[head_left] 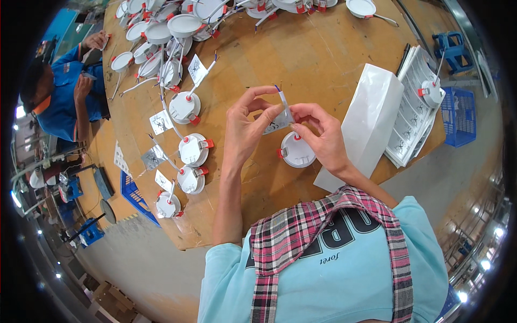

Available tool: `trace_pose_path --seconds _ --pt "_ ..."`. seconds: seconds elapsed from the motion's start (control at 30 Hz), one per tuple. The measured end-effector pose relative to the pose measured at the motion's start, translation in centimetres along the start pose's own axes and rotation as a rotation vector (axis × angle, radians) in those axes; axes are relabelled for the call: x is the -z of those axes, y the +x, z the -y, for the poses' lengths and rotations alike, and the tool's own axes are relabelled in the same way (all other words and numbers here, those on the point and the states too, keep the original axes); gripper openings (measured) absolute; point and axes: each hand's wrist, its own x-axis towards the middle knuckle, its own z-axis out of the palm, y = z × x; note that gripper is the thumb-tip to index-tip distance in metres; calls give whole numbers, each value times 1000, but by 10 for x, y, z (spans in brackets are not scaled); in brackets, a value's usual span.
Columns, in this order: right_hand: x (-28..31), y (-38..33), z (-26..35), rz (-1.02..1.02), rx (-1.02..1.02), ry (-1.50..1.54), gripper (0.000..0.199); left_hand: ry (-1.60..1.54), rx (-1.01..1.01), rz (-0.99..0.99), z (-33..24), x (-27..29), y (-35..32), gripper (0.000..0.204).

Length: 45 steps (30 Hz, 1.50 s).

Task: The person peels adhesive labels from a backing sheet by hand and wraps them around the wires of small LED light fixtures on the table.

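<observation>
as left fingers [273,112] and right fingers [308,111] pinch a label [277,125] between them, white lamp [299,154] beside the right

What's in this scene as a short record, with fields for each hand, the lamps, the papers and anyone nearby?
Left hand: pinching a label at a cable
Right hand: pinching the same label, nearer the lamp
Lamp in work: white, round, on the table below the hands
Labelled lamps: four, left of the hands
Lamp pile: far left part of the table
Right side: white plastic sleeve, label sheets with one lamp on top
Nearby: another person in blue, at left
</observation>
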Motion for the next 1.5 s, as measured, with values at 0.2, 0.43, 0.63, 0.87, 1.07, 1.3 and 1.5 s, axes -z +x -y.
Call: trace_pose_path --seconds 0.2,0.43,0.63,0.87,1.07,1.3,1.5 --pt "3 5 4 -99 -103 187 26 -111 82 71 -4 2 0 40" --pt "5 12 0 -172 -111 395 25 -442 194 39 22 -12 3 42" --pt "13 22 4 -230 -179 523 21 -247 109 166 21 -30 1 28" --pt "13 19 13 -256 -97 350 18 -275 109 143 14 -34 -2 22" --pt "6 17 8 -301 -108 431 16 -109 23 18 21 -54 -8 20" --pt "5 18 10 -309 -84 503 14 -118 -3 22 30 -61 -13 15" --pt "38 37 12 -236 -18 283 30 -588 91 303 16 -38 -8 16"
